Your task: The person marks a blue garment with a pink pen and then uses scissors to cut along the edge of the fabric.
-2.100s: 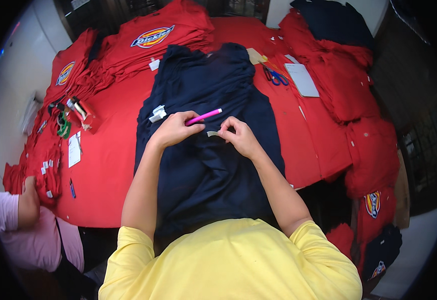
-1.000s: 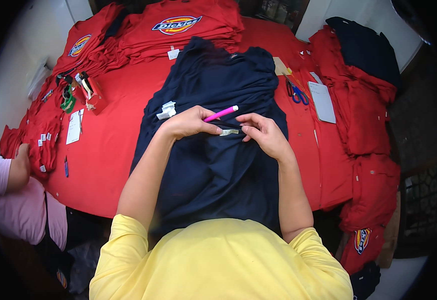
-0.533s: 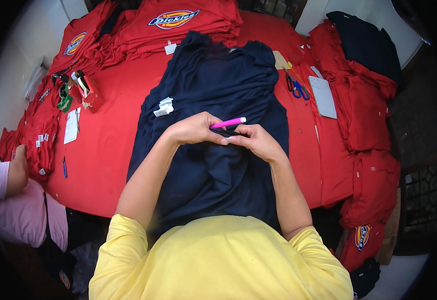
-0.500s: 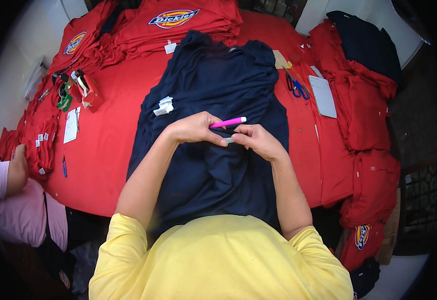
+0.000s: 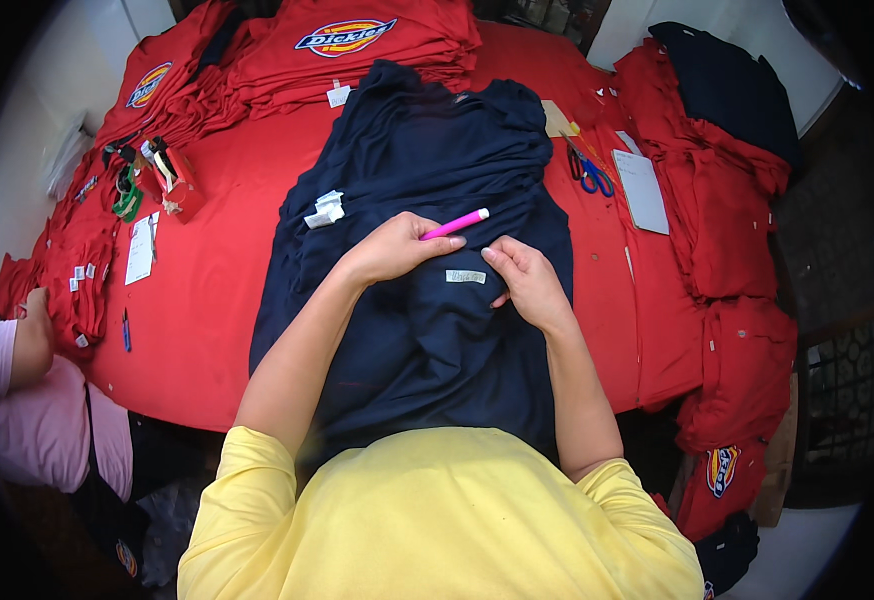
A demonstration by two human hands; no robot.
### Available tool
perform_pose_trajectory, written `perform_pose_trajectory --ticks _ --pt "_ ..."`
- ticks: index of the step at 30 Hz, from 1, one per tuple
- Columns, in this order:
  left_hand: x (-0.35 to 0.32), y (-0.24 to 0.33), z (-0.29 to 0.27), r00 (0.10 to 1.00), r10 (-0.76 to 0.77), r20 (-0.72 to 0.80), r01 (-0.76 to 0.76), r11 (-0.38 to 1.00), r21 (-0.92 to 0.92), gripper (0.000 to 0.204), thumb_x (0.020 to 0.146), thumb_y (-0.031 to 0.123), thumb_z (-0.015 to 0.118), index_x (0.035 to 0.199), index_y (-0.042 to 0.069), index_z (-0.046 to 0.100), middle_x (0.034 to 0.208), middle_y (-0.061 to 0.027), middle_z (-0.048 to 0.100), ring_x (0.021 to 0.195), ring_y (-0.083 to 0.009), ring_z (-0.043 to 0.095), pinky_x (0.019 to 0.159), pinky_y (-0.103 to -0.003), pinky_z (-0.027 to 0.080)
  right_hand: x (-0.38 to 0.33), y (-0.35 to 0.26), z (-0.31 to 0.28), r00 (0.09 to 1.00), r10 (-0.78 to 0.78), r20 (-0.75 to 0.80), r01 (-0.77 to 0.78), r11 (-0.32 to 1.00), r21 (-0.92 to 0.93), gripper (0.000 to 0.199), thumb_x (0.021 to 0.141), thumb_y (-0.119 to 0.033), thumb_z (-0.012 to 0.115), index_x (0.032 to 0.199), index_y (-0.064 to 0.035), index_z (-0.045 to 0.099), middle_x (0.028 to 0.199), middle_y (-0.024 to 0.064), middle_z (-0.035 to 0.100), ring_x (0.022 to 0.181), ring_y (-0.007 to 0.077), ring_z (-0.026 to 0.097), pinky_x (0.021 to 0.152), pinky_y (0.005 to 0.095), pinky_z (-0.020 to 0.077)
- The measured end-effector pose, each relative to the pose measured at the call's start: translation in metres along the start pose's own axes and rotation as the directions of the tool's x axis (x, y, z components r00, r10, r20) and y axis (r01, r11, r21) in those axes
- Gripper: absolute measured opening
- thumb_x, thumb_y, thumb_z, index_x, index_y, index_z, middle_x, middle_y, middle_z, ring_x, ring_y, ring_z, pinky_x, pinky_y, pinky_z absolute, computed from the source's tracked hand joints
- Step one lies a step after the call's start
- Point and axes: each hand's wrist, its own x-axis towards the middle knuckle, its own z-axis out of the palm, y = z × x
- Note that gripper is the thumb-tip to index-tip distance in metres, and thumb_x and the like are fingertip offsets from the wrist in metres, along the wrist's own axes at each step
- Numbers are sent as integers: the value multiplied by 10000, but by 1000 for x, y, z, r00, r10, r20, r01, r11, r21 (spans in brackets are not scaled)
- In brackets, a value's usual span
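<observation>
A stack of dark navy sleeveless garments (image 5: 357, 300) lies spread in front of me, wrinkled around my hands. My left hand (image 5: 397, 248) is closed round a pink marker (image 5: 455, 224) with a pale end, its thumb pressing on the cloth. Close by on the right, my right hand (image 5: 529, 285) pinches the navy fabric between thumb and fingers. Just below and between the two hands, a small pale label (image 5: 466, 276) with markings lies flat on the cloth. Further up and left, a bunch of white tags (image 5: 326, 210) sticks out of the stack's side.
Red cloth covers the table (image 5: 227, 330). Blue-handled scissors (image 5: 593, 176) and a white notepad (image 5: 641, 190) lie right; a red box of tools (image 5: 179, 190), a paper slip (image 5: 142, 248) and small blue snips (image 5: 127, 330) lie left. Red garment piles (image 5: 737, 220) line the edges. Another person's arm (image 5: 33, 345) rests left.
My hands have moved apart, and the small label they were at now shows whole, lying flat on the cloth. The marker stays in my left hand, tilted up more.
</observation>
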Motion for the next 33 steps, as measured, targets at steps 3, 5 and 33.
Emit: perform_pose_trajectory --ticks 3,5,33 --pt "1 -5 -2 987 31 157 -27 999 -28 358 783 354 793 845 8 721 662 23 579 650 -48 470 605 -240 375 4 13 -5 999 -13 39 10 997 78 313 950 -327 570 865 -32 628 725 -8 572 631 73 550 506 232 507" --pt "1 -8 -2 984 34 172 -37 999 15 353 727 326 840 794 7 704 635 35 552 625 -51 450 584 -249 353 5 15 -8 997 18 81 -24 997 74 305 931 -327 599 858 -33 632 714 -5 576 625 71 547 509 237 495" --pt "-120 -77 -61 646 206 -735 28 956 292 341 911 234 617 1132 -24 595 934 -98 549 770 -179 539 714 -317 454 -254 79 -72 741 454 -495 -650 672 -356 231 826 30 624 1037 -12 540 873 45 572 761 110 550 683 269 455"
